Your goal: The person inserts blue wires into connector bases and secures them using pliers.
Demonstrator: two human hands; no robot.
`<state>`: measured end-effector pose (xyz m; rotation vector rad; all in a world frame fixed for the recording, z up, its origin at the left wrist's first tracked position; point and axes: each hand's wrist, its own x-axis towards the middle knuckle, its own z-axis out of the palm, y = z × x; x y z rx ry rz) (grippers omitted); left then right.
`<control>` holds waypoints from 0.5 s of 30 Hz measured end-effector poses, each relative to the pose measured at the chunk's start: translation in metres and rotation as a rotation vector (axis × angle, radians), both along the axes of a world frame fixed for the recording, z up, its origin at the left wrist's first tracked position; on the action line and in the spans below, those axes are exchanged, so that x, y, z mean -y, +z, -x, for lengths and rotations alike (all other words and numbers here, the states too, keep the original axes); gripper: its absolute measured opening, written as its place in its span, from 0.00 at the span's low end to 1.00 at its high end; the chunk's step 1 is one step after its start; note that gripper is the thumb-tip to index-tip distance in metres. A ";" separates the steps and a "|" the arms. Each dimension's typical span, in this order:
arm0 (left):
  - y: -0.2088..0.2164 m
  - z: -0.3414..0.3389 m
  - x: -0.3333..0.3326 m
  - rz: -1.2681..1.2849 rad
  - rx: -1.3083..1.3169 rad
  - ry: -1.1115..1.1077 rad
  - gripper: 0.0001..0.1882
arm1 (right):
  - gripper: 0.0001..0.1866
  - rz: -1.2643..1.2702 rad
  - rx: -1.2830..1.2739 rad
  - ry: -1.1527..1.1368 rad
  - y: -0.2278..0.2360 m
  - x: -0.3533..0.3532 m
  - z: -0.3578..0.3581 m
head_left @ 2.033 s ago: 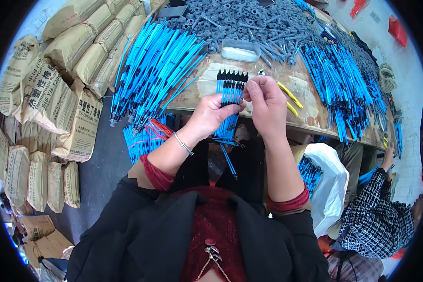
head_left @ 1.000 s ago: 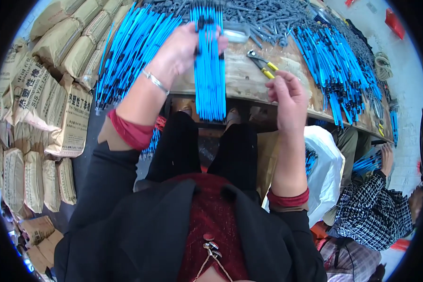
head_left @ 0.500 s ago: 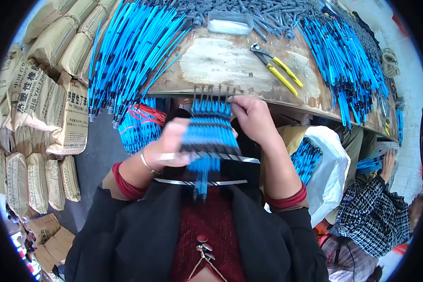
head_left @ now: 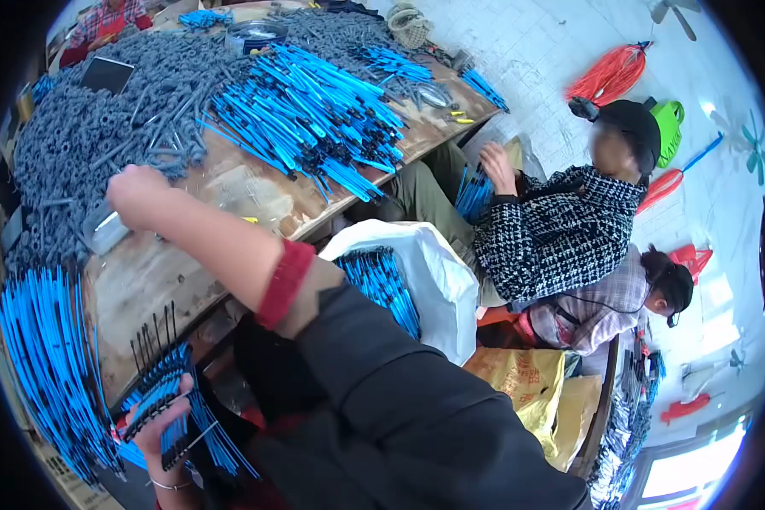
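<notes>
My left hand (head_left: 157,431), at the lower left below the table edge, is closed round a row of blue rods (head_left: 163,389) with black fittings. Thin dark pins stick up from the row's far end, and more blue rods hang below the hand. My right arm stretches across the wooden table (head_left: 149,280). My right hand (head_left: 138,197) is curled over a clear plastic tray (head_left: 108,233) beside the grey parts; its fingertips and anything in them are hidden. A bit of yellow plier handle (head_left: 251,219) shows beside my forearm.
A heap of grey plastic parts (head_left: 68,144) covers the far table. Blue rods lie in piles at left (head_left: 47,340) and right (head_left: 314,110). A white sack (head_left: 446,297) of rods stands near my elbow. A co-worker (head_left: 561,221) sits to the right, another person behind.
My view has swung to the right. My right hand has left the row of rods and reached out to the clear tray, while my left hand keeps hold of the row.
</notes>
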<state>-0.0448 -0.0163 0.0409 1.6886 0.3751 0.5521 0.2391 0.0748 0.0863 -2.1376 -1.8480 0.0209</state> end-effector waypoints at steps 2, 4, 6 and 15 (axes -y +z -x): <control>0.001 -0.010 -0.009 -0.114 0.043 -0.097 0.14 | 0.08 -0.062 -0.018 -0.114 -0.016 -0.042 -0.016; 0.002 -0.006 -0.009 -0.113 0.014 -0.090 0.15 | 0.10 0.005 0.046 -0.062 -0.034 -0.076 -0.014; -0.008 -0.011 -0.012 -0.088 -0.011 -0.101 0.16 | 0.11 0.044 0.098 -0.051 -0.042 -0.086 -0.017; -0.019 -0.005 -0.022 -0.259 -0.157 -0.040 0.07 | 0.13 0.259 0.157 -0.038 -0.039 -0.096 0.006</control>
